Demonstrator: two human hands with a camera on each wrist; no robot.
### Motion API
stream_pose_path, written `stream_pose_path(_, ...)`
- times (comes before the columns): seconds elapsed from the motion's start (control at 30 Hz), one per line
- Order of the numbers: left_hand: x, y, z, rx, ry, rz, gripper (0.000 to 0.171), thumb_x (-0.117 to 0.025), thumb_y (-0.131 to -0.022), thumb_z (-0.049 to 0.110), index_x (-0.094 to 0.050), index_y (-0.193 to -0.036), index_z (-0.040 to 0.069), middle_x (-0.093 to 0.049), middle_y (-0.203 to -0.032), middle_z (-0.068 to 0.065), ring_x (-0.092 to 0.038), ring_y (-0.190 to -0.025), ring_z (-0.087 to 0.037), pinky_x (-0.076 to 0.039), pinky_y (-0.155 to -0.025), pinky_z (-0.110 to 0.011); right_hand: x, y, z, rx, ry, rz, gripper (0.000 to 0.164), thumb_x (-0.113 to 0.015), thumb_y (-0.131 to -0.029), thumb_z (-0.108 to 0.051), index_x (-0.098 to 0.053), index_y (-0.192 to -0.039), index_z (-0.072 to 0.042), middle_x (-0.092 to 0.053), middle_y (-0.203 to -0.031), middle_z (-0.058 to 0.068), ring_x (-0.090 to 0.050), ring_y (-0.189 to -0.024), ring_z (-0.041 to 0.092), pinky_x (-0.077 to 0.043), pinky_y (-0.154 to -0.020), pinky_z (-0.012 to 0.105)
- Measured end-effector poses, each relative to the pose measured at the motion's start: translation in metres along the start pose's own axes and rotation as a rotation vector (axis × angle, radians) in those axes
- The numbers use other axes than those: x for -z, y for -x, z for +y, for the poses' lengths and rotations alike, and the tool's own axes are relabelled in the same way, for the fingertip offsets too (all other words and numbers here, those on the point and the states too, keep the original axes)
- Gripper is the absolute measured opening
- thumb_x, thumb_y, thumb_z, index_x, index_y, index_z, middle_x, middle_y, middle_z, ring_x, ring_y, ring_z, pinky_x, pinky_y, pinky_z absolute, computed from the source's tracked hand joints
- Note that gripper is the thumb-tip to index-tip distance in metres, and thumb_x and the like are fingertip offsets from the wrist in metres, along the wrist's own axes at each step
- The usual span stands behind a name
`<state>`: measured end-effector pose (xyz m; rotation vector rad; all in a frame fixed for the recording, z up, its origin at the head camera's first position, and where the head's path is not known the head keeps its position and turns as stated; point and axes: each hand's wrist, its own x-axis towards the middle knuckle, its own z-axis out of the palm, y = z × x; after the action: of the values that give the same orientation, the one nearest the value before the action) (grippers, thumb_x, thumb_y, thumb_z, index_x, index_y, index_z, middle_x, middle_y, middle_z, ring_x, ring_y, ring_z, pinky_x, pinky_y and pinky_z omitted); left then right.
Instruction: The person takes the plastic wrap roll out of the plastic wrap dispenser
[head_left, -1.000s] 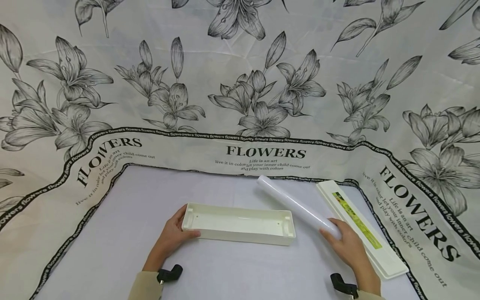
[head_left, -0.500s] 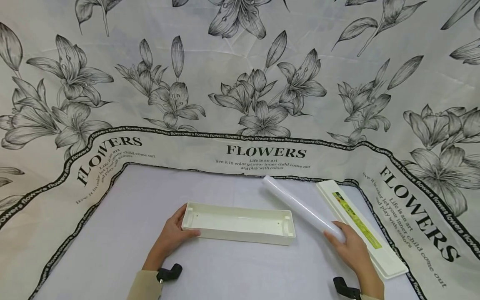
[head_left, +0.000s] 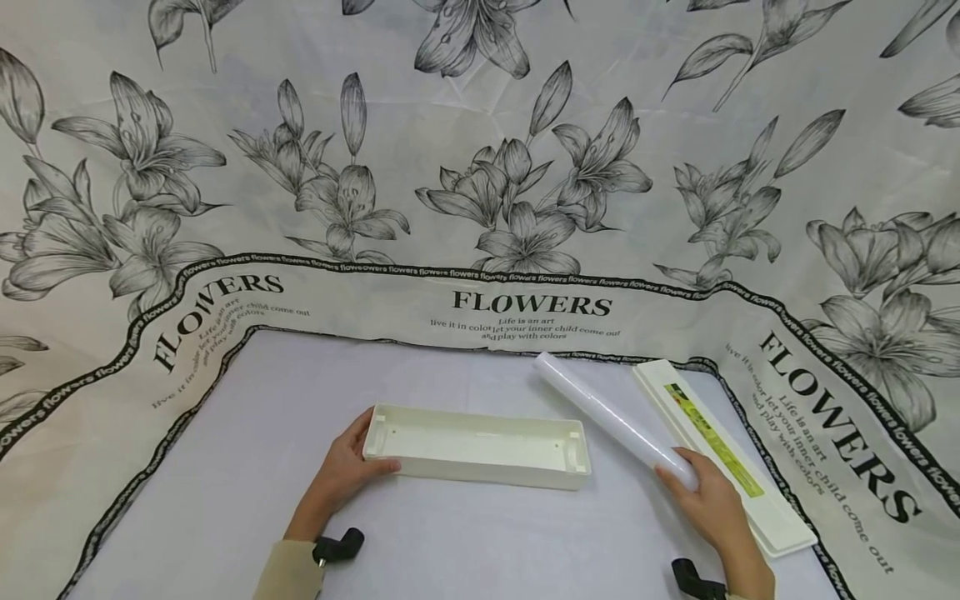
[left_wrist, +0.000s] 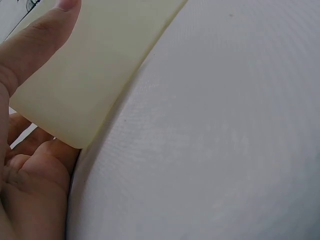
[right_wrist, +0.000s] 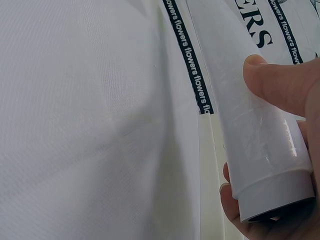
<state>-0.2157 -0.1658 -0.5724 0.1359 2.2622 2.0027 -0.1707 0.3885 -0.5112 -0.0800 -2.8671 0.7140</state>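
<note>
A long, shallow cream plastic box (head_left: 480,473) lies open-topped in the middle of the table, with nothing in it. My left hand (head_left: 347,460) grips its left end, thumb along the front wall and fingers round the end. In the left wrist view the thumb lies over the smooth box wall (left_wrist: 95,75). My right hand (head_left: 708,504) holds the near end of a roll of cling film (head_left: 611,412), which slants away to the far left. Up close, the right wrist view shows glossy film wound round a core (right_wrist: 275,192) with a dark hollow end.
A long white lid (head_left: 776,525) with a green and yellow label lies slanted at the right edge, beside the right hand. White cloth (head_left: 450,542) covers the table. A flower-printed curtain (head_left: 360,300) borders the back and sides.
My right hand has drawn the cling film roll slightly to the right and toward me. The left hand and the box have stayed in place.
</note>
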Motion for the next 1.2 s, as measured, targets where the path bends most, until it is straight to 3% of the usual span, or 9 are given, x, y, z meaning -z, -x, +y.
stream_pose_path(0.8, 0.000, 0.001, 0.000, -0.009, 0.002, -0.008, 0.121, -0.094, -0.075, 0.020, -0.015, -0.166, 0.010, -0.024, -0.171, -0.011, -0.023, -0.157, -0.026, -0.031, -0.104, -0.002, -0.001, 0.009, 0.012, -0.012, 0.004, 0.051, 0.060, -0.071, -0.096, -0.038, -0.056, -0.135, 0.006, -0.060, -0.129, 0.037, -0.059, -0.113, 0.054, -0.048, -0.089, 0.066)
stream_pose_path(1.2, 0.000, 0.001, 0.001, -0.010, -0.013, 0.000, 0.121, -0.095, -0.074, 0.022, -0.016, -0.165, 0.009, -0.025, -0.170, -0.011, -0.024, -0.157, -0.026, -0.030, -0.104, -0.002, -0.001, 0.009, 0.015, -0.042, 0.009, 0.015, 0.063, -0.069, -0.097, -0.041, -0.054, -0.137, 0.006, -0.058, -0.131, 0.038, -0.059, -0.114, 0.055, -0.048, -0.091, 0.067)
